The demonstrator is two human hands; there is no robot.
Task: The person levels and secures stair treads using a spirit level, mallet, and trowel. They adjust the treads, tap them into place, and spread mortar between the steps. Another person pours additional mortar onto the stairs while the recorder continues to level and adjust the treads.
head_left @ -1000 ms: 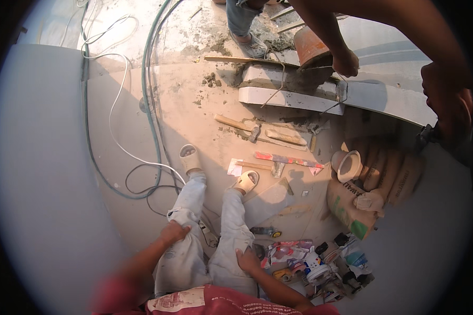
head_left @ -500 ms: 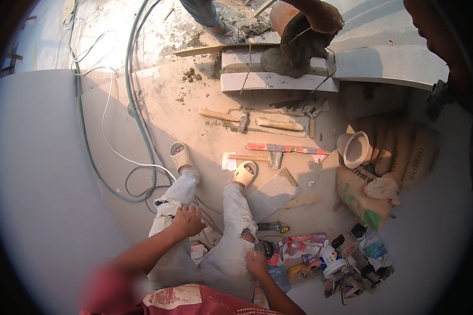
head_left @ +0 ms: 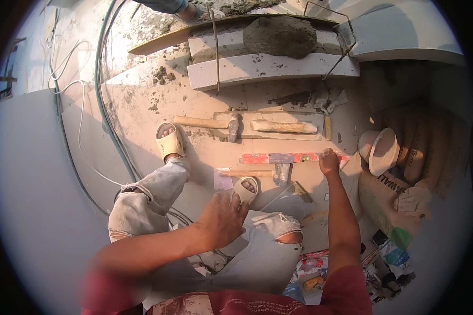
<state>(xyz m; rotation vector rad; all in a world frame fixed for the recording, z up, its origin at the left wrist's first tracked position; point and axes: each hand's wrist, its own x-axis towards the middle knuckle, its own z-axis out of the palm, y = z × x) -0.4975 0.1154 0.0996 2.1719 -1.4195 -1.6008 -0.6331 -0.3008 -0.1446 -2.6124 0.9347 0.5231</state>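
Note:
My right hand (head_left: 329, 161) reaches forward with its fingers closed over the right part of a red spirit level (head_left: 286, 158) lying on the floor. Above my lap, my left hand (head_left: 223, 220) holds nothing, its fingers stretched and a little apart. Just in front of the level lies a hammer (head_left: 281, 175) with a wooden handle. Beyond the level are a second hammer (head_left: 233, 127) and a plastering float (head_left: 284, 126) with a wooden handle. A mound of wet mortar (head_left: 281, 37) sits on the white curved form (head_left: 270, 72), with bent metal rods across it.
Full brown sacks (head_left: 386, 197) and a mortar-stained bucket (head_left: 383, 152) stand at the right. A flat grey board (head_left: 291, 202) lies by my right foot. Green hoses (head_left: 102, 105) and a white cable (head_left: 82, 131) run along the left. Another person's foot (head_left: 188, 11) shows at the far edge.
My right hand has gone from my knee to the spirit level. My left hand has lifted off my leg and moved right. The other person's bucket is gone from above the mortar mound.

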